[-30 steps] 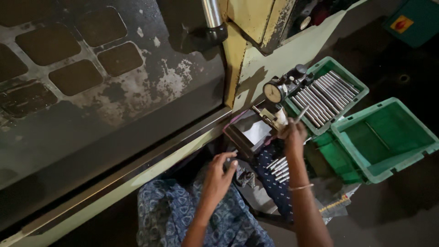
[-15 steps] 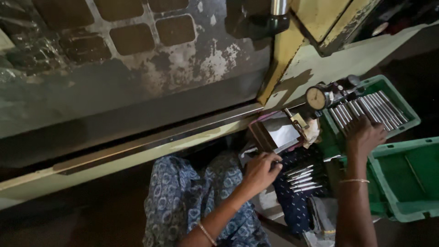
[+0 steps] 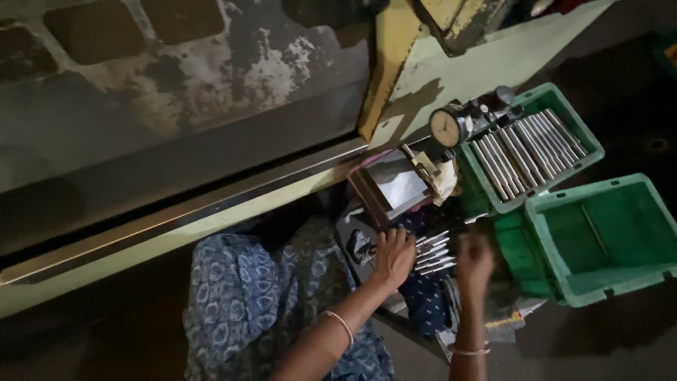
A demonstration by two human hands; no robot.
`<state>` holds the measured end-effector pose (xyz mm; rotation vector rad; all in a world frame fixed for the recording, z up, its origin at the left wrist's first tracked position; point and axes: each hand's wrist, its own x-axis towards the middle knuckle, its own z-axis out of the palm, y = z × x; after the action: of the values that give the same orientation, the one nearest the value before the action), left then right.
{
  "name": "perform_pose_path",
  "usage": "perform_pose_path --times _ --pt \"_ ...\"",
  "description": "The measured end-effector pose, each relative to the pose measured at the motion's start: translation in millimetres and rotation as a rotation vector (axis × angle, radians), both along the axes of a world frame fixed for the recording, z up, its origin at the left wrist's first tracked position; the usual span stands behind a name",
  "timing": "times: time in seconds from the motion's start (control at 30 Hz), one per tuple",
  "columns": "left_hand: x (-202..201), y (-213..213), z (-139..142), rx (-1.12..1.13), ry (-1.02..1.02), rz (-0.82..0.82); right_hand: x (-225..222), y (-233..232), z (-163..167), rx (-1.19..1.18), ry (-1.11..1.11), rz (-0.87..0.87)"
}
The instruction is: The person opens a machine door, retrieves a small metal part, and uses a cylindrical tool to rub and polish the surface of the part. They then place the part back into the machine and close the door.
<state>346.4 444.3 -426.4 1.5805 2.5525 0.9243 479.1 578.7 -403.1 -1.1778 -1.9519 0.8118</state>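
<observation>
On lap cloth | left hand (image 3: 393, 255) touching metal rods (image 3: 434, 252) | right hand (image 3: 474, 259) beside

Dim, shadowy (right hand (image 3: 474, 262) blurred)

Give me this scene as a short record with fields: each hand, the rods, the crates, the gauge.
left hand: rests on dark patterned cloth, fingertips at the ends of the loose rods
right hand: blurred, just right of the loose rods; grip unclear
loose rods: a few metal rods lying side by side between the hands
far crate: green, holds a row of metal rods
near crate: green, one thin rod inside
dial gauge: round face, left of the far crate
</observation>
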Motion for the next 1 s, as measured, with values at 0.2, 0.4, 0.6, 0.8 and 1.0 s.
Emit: perform_pose_path --times 0.2,0.4,0.6,0.8,1.0 --pt "7.6 17.1 -4.7 -0.101 0.137 -0.008 2.3 -37.2 -29.3 -0.209 -0.096 0.090" --pt "-2.5 8.2 35.0 -0.133 -0.122 -0.118 -8.9 -26.9 -22.2 -0.574 0.057 0.015" --pt "-19.0 -45.0 115.1 0.257 -0.254 -0.247 -43.7 -37.9 -11.0 -1.445 0.758 0.151" --pt "-36.4 -106.9 176.3 0.499 -0.010 -0.197 -86.7 -98.0 66.5 -1.614 0.981 0.129" --pt "-45.8 -161.5 229.1 0.613 -0.182 -0.083 -111.9 -156.5 138.2 -1.486 1.000 0.225"
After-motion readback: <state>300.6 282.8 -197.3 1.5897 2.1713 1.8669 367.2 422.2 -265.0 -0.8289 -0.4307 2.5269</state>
